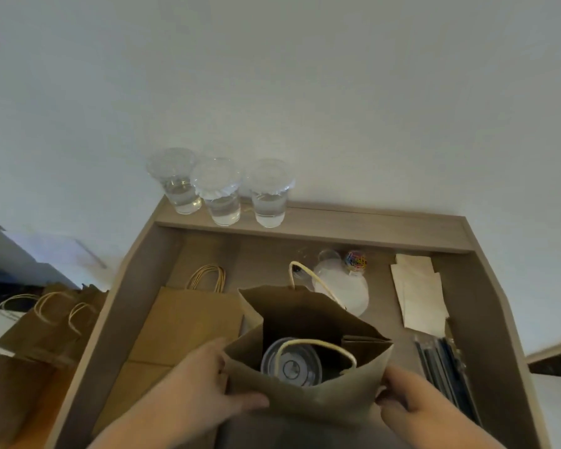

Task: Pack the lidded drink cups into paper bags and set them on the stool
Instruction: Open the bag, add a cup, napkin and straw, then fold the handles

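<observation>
An open paper bag [308,393] stands at the front of the wooden desk [353,233]. Both hands hold it. The left hand [204,380] grips the left side of the bag, with the thumb pressed on the front. The right hand [408,400] grips the right side, with its fingers curled on the paper edge. A lidded cup [290,366] sits down inside the bag, between the two hands, and a handle loops over it. No hand touches the cup.

Three more lidded cups [219,192] with clear drink stand in a row on the back ledge of the desk, well away from the hands. Flat paper bags [188,322] lie just left of the open bag. Napkins [418,293], dark straws [444,367] and a little jar of paper clips [356,260] lie on the right. More brown bags with handles [46,319] stand off the desk on the left
</observation>
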The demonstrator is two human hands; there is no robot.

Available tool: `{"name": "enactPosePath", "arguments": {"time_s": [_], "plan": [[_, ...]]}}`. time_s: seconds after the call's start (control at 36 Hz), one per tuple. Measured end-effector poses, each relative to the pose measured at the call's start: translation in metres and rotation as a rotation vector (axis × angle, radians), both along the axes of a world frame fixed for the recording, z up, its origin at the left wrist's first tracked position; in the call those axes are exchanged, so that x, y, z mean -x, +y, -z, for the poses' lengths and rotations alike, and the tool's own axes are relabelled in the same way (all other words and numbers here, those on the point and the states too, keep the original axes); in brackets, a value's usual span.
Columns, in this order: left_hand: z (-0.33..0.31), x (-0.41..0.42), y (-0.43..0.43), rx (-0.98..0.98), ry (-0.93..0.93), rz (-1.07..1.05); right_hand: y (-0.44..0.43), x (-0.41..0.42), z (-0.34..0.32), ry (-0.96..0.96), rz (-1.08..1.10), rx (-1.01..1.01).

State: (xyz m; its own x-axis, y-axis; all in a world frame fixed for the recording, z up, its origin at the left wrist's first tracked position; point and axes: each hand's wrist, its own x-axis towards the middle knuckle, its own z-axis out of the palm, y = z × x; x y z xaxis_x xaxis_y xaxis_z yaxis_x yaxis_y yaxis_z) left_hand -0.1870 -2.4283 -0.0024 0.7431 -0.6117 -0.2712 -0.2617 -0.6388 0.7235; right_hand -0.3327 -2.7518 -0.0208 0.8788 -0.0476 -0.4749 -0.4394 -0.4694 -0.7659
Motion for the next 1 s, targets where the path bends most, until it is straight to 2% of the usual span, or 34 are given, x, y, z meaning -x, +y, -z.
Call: {"name": "enactPosePath", "arguments": {"time_s": [0.06, 0.14, 0.22, 0.33, 0.39, 0.44, 0.5, 0.58, 0.64, 0.75, 0.89, 1.0], "plan": [[-0.021, -0.005, 0.003, 0.047, -0.051, -0.019, -0.001, -0.003, -0.022, -0.103, -0.033, 0.023], [-0.038, -0.010, 0.007, 0.157, -0.082, 0.072, 0.006, -0.004, -0.048, -0.225, -0.037, 0.030], [-0.038, -0.014, 0.009, 0.268, -0.138, 0.062, 0.006, -0.002, -0.059, -0.324, -0.049, 0.149], [-0.019, -0.020, 0.007, 0.387, -0.283, -0.066, 0.010, -0.006, -0.067, -0.465, 0.079, 0.210], [-0.011, -0.023, 0.006, 0.493, -0.213, -0.079, 0.011, -0.006, -0.064, -0.506, 0.164, 0.254], [-0.002, -0.024, 0.005, 0.582, -0.112, -0.105, 0.010, -0.007, -0.061, -0.504, 0.236, 0.272], [0.003, -0.027, 0.001, 0.617, -0.058, -0.091, 0.010, -0.010, -0.059, -0.437, 0.286, 0.196], [0.003, -0.036, -0.009, 0.517, -0.092, -0.023, 0.011, -0.019, -0.055, -0.406, 0.277, 0.053], [-0.002, -0.042, -0.015, 0.474, -0.059, 0.037, 0.009, -0.024, -0.053, -0.415, 0.276, 0.044], [-0.008, -0.052, -0.027, 0.544, 0.074, 0.164, -0.003, -0.025, -0.052, -0.385, 0.201, 0.041], [-0.009, -0.055, -0.036, 0.603, -0.112, 0.035, 0.011, -0.021, -0.051, -0.350, 0.175, -0.038], [-0.013, -0.048, -0.040, 0.618, -0.221, 0.036, 0.024, -0.025, -0.053, -0.364, 0.183, -0.062]]}}
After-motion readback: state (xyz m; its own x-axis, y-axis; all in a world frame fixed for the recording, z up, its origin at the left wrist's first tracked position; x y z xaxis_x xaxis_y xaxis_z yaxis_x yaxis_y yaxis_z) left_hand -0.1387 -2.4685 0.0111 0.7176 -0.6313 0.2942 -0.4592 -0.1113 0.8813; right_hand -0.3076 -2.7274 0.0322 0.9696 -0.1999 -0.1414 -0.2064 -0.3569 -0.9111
